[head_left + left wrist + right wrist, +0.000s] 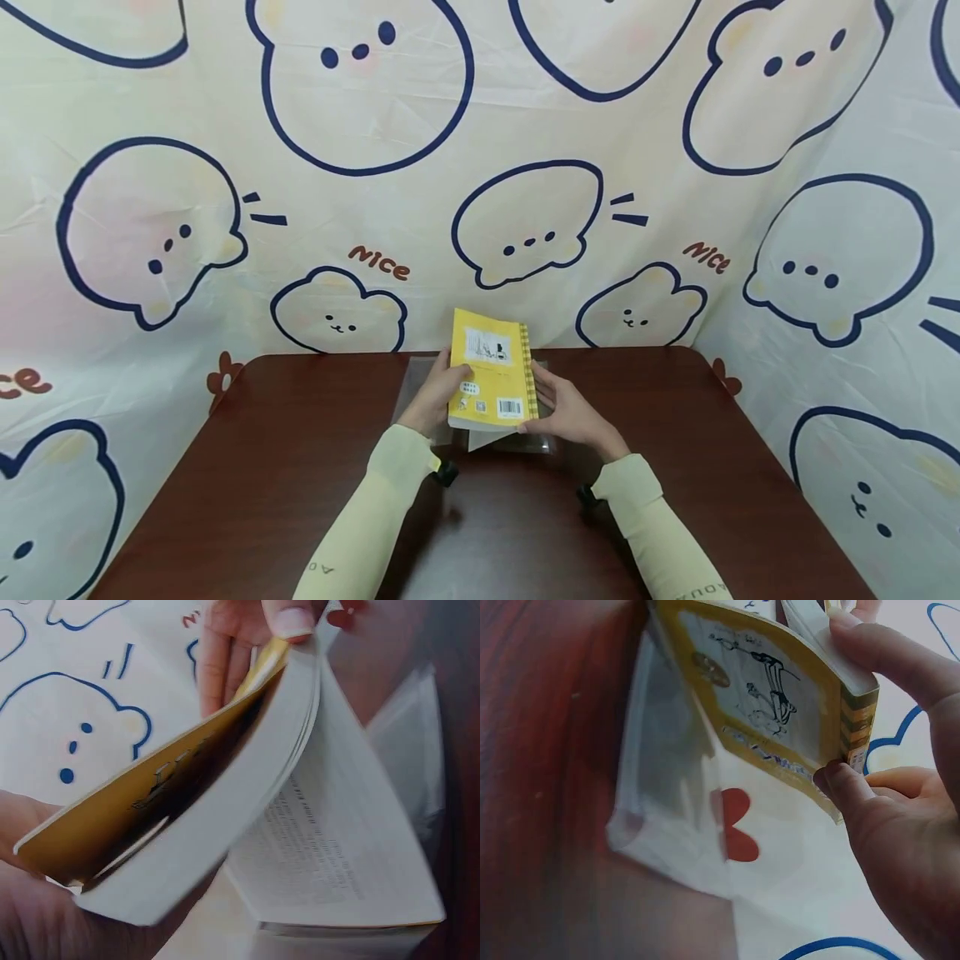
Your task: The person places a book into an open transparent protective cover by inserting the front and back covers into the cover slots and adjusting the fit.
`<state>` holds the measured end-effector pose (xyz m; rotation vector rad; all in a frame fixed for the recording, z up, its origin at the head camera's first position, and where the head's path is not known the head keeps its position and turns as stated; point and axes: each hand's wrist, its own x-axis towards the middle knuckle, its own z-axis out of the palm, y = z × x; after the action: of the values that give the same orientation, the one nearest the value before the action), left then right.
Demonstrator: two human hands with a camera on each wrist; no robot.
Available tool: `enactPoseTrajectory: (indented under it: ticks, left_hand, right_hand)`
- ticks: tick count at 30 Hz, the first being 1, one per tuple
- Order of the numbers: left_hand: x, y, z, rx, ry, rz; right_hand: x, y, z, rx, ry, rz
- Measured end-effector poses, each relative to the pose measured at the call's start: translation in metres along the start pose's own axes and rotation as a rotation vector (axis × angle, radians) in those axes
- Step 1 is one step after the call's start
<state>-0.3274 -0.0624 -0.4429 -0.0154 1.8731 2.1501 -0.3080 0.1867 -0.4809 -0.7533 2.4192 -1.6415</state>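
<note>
Both hands hold a yellow paperback book (492, 385) above the table, its back cover with a barcode facing up in the head view. My left hand (435, 397) grips the left edge, thumb on the cover. My right hand (572, 415) pinches the striped spine side. In the left wrist view the book fans partly open, and a section of printed pages (300, 847) hangs down apart from the thicker block. The right wrist view shows the other cover (772, 682) with a line drawing, and my right fingers (847, 787) at the spine's end.
Beneath and behind the book, a clear plastic case or sleeve (411, 390) lies on the dark brown table (315, 450). A cloth with bear drawings (525, 133) hangs behind the table's far edge and along both sides.
</note>
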Motion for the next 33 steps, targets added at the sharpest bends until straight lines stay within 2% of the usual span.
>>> enactPoseTrajectory:
  ticks: [8,14,21,25,33]
  left_hand:
    - [-0.012,0.021,-0.006,0.080,-0.023,0.077]
    - [-0.021,0.038,-0.012,0.129,-0.011,0.082]
    - [-0.033,0.058,-0.023,0.178,0.008,0.119]
    - [-0.037,0.063,-0.036,0.211,0.023,0.128]
    - [-0.039,0.061,-0.064,0.253,0.060,0.142]
  right_hand:
    - [0.005,-0.016,0.001,-0.001,0.028,-0.061]
    - [0.010,-0.025,0.005,0.006,0.031,-0.128]
    - [0.019,-0.039,0.016,0.033,0.062,-0.134]
    - [0.030,-0.039,0.030,0.050,0.060,-0.133]
    - [0.047,-0.034,0.064,0.086,0.041,-0.119]
